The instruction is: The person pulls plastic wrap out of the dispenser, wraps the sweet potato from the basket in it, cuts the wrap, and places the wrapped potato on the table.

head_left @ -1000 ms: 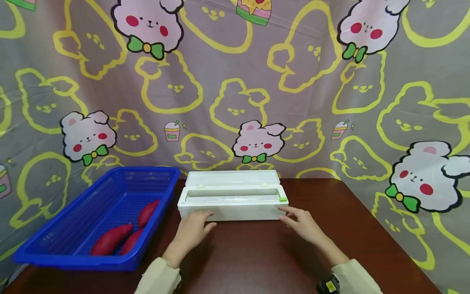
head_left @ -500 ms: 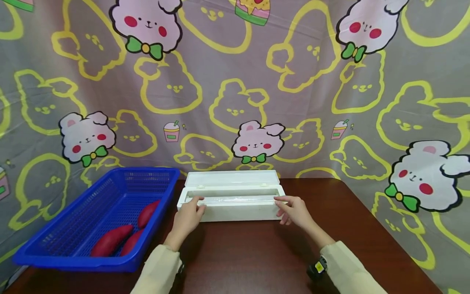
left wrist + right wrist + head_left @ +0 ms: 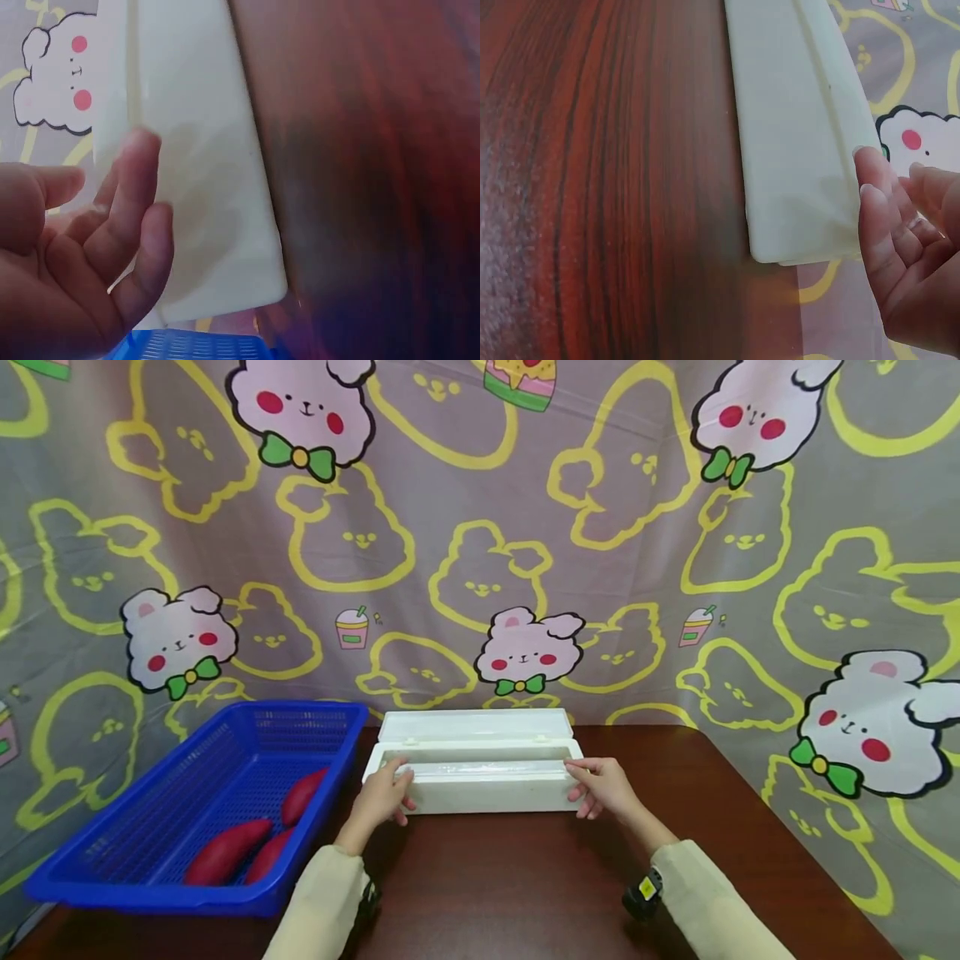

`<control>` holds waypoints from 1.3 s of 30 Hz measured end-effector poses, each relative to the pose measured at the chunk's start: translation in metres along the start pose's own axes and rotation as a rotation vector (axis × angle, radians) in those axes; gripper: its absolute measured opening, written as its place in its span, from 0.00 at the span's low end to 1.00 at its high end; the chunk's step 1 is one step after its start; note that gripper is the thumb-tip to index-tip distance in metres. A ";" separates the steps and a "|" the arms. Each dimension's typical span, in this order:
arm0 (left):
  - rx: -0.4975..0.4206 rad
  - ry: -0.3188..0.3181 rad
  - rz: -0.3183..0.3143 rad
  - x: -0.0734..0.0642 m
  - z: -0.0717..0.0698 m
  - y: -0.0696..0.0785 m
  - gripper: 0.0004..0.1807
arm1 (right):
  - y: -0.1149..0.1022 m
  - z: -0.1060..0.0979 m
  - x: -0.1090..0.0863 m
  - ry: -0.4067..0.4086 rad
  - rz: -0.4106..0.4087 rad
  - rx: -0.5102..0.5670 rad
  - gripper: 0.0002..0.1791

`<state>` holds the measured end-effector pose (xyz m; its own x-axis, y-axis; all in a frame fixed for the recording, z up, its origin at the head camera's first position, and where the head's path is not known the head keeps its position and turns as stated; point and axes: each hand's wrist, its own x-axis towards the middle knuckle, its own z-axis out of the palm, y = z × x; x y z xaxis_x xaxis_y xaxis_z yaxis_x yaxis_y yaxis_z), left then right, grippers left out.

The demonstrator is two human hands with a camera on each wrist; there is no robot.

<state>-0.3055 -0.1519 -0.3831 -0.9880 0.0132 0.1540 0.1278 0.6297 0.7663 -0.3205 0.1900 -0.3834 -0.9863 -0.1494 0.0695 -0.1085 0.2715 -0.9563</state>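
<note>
A white cling film dispenser box (image 3: pixel 487 796) sits on the table with its lid (image 3: pixel 472 724) raised. Clear film (image 3: pixel 487 768) lies across its opening along the front rim. At the left end, my left hand (image 3: pixel 381 795) pinches the film's edge between thumb and index finger; its other fingers hang curled in front of the box. My right hand (image 3: pixel 606 788) pinches the film at the right end, the remaining fingers bent below. Both wrist views show the lower fingers beside the box's front face, but the pinched film itself is too transparent to make out there.
A blue plastic basket (image 3: pixel 172 893) stands left of the box, holding 3 red sweet potatoes (image 3: pixel 227 852). The box rests on a dark brown wooden table (image 3: pixel 510 877). Behind hangs a patterned curtain (image 3: pixel 645 668) with cartoon rabbits.
Both hands have risen from the box's front face to its front rim, fingertips now at the film's ends. The green piece at the right end is no longer visible. The basket has not moved.
</note>
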 end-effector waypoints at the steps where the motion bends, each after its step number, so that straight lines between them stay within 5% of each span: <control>1: -0.040 -0.015 -0.006 0.001 0.000 -0.002 0.22 | 0.001 0.000 0.000 0.003 0.000 0.000 0.20; 12: -0.177 -0.094 -0.055 0.007 -0.006 -0.008 0.22 | -0.010 -0.001 0.004 0.063 -0.041 -0.187 0.15; 24: -0.295 -0.158 -0.135 0.008 -0.007 -0.013 0.21 | -0.023 0.006 0.015 -0.149 0.119 -0.320 0.21; 39: -0.256 -0.064 -0.164 0.009 -0.008 -0.004 0.16 | -0.031 0.012 0.023 -0.105 0.154 -0.409 0.11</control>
<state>-0.3144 -0.1605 -0.3801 -0.9997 -0.0188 -0.0183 -0.0244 0.4110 0.9113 -0.3379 0.1667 -0.3557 -0.9791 -0.1678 -0.1146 -0.0220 0.6484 -0.7610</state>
